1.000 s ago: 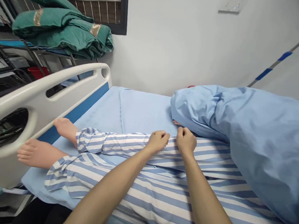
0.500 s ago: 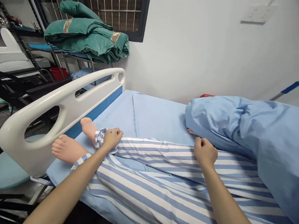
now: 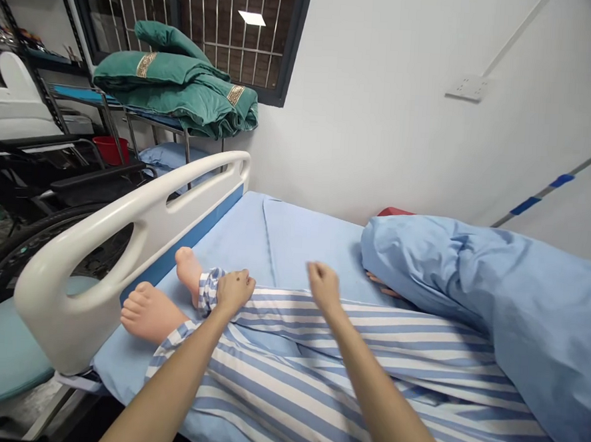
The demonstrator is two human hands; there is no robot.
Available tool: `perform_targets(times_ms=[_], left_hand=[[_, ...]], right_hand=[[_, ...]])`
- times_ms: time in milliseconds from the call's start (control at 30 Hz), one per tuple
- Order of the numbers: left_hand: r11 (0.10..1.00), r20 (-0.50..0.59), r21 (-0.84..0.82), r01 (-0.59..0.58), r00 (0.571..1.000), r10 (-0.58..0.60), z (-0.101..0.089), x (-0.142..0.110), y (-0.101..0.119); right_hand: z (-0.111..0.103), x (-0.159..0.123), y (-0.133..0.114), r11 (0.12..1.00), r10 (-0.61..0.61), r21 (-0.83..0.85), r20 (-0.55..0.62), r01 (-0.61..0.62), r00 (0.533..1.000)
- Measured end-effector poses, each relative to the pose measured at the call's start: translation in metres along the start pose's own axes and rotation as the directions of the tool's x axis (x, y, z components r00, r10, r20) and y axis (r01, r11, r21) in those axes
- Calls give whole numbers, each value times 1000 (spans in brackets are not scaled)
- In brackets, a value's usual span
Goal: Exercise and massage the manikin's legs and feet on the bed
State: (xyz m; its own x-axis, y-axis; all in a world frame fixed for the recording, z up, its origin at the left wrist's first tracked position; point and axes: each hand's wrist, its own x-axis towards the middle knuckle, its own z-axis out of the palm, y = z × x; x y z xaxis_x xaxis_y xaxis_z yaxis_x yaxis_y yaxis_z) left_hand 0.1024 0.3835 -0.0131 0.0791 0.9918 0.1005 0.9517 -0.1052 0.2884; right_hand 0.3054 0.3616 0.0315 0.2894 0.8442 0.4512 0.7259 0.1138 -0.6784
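Note:
A manikin with smooth feet lies on the bed in blue-and-white striped trousers. Just above the far ankle, my left hand rests over the trouser leg with its fingers curled round the far side; the fingertips are hidden. My right hand is a loose fist at the far edge of the same leg, around the shin, slightly blurred. Nothing shows in that fist, and whether it touches the cloth I cannot tell. A blue quilt covers the upper body, with the manikin's fingers showing under its edge.
The cream footboard stands at the left end of the bed, beyond the feet. Behind it are a wheelchair and a rack with folded green bedding. A white wall runs along the bed's far side.
My right fist has moved left along the leg, from the thigh to the shin. My left hand keeps its place near the ankle. The view has shifted slightly.

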Motion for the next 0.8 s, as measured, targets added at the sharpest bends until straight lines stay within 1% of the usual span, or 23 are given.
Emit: perform_targets(times_ms=[67,133,167,233,300,333,400,433,500,567,600,633,700,733,800], left_hand=[[1000,37,-8,-11,999,11,-1,2,-2],[999,92,-20,-31,995,33,-2,3,-5],[999,109,-26,-40,993,43,-2,3,-7],[998,95,-37,-44,994,47,-2,4,-8],[998,54,-62,1,999,3,-3,7,-6],[995,36,-94,43,999,-40,-3,9,-3],[967,1,-222,122,992,-125,-3,16,4],[934,-23,-328,140,987,-156,-2,20,9],[828,-78,-546,122,978,-196,4,27,18],[737,-111,-670,88,970,-217,11,29,24],[719,-124,-690,76,967,-222,15,29,24],[721,-136,-690,64,967,-216,18,29,24],[744,-155,-667,25,973,-172,21,26,22],[757,-156,-653,5,978,-141,21,24,21],[786,-127,-619,-10,988,-87,18,21,20]], right_hand=[[48,-15,-34,990,-102,108,116,90,988],[85,-30,-53,976,-180,169,259,139,949],[98,-35,-56,975,-168,190,274,118,947],[113,-40,-53,973,-87,228,251,29,964],[116,-38,-45,957,-11,286,223,-55,975],[115,-36,-41,942,2,325,227,-78,974],[113,-31,-36,904,16,413,238,-115,971],[112,-29,-35,881,33,451,235,-139,971],[113,-28,-34,845,79,501,227,-186,971],[114,-29,-35,846,103,495,218,-201,971],[113,-29,-37,865,98,466,205,-185,974],[112,-30,-38,895,80,418,193,-156,978],[102,-30,-42,960,16,273,193,-69,981],[96,-28,-43,981,-24,194,216,-19,976],[79,-24,-43,992,-110,91,307,86,945]])
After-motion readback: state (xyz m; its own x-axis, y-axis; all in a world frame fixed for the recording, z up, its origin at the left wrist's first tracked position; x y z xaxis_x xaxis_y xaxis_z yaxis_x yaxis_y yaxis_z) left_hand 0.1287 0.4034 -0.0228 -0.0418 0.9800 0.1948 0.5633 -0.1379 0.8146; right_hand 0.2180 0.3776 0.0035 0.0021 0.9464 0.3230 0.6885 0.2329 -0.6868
